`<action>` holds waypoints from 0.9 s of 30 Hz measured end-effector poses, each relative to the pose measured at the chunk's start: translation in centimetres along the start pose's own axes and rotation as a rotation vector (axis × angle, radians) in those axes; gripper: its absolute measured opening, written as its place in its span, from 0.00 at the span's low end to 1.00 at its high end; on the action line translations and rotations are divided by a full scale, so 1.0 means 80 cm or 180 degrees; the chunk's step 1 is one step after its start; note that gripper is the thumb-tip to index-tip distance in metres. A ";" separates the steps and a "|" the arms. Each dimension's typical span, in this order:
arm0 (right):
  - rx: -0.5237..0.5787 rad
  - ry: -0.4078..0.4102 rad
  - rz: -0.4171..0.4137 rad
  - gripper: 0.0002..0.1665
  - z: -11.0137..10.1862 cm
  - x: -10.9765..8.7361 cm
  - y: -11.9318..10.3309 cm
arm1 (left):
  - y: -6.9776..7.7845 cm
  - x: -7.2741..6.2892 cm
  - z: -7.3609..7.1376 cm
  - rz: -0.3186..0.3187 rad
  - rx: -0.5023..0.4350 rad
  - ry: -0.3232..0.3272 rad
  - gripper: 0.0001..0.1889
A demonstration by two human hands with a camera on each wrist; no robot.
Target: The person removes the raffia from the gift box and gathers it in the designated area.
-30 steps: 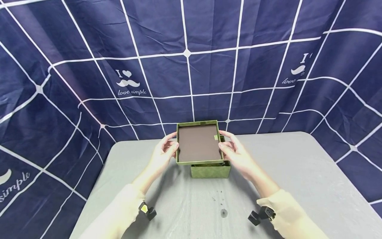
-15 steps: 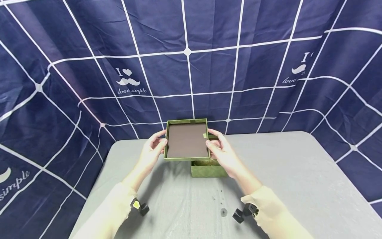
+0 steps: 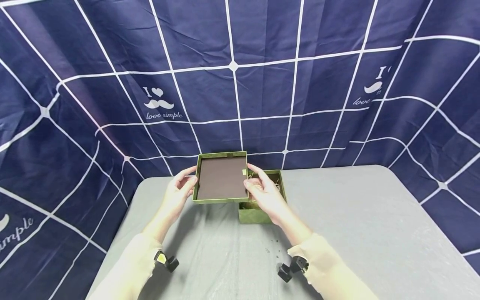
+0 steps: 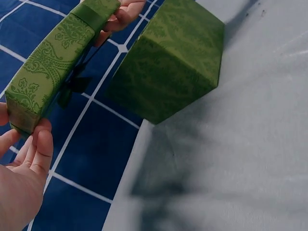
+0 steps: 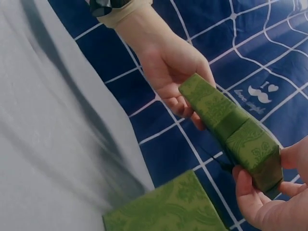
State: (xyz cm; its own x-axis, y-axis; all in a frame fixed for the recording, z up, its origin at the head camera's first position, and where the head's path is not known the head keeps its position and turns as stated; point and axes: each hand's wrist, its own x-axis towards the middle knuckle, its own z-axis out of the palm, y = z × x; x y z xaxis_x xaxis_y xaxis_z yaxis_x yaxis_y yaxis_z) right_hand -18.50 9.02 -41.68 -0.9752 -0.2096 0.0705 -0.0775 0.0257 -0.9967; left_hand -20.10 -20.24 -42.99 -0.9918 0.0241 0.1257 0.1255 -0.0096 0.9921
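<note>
Both hands hold a green box lid, its brown inside facing up toward me and its near rim tilted down. My left hand pinches the left edge between thumb and fingers; my right hand grips the right edge the same way. Floral patterning covers the lid's outer side, and a dark ribbon bow hangs beneath it in the left wrist view. The open green box stands on the table behind and below the lid, partly covered by lid and right hand. Pale stringy filling shows inside the box.
A grey-covered table extends to both sides of the box. Dark blue cloth with white lines hangs at the back and sides, close behind the box. Small black devices are strapped to both wrists.
Both hands have carried the lid to the left, off from over the box. More of the box's opening and the filling inside now shows; the box has stayed in place.
</note>
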 end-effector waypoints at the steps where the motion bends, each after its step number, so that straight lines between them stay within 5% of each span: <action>1: -0.0016 -0.0007 -0.0007 0.37 0.003 0.000 0.000 | -0.001 0.000 -0.003 -0.0011 0.0003 0.0010 0.24; 12: -0.0206 -0.0091 0.0013 0.39 0.043 -0.003 0.007 | -0.009 -0.012 -0.039 -0.0198 -0.0207 -0.0029 0.26; 20: -0.0542 -0.0208 -0.0106 0.39 0.084 -0.010 0.016 | -0.027 -0.025 -0.076 0.0081 -0.0664 -0.0095 0.19; 27: -0.0944 -0.0324 -0.0189 0.44 0.117 -0.019 0.032 | -0.047 -0.030 -0.097 0.0130 -0.0744 -0.0080 0.19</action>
State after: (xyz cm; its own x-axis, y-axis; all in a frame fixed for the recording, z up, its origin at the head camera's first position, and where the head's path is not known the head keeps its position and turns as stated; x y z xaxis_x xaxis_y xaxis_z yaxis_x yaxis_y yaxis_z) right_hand -15.25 0.27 -44.74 -0.9426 -0.3157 0.1087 -0.2053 0.2913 -0.9343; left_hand -18.36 -28.03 -47.03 -0.9847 0.0440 0.1686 0.1533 -0.2423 0.9580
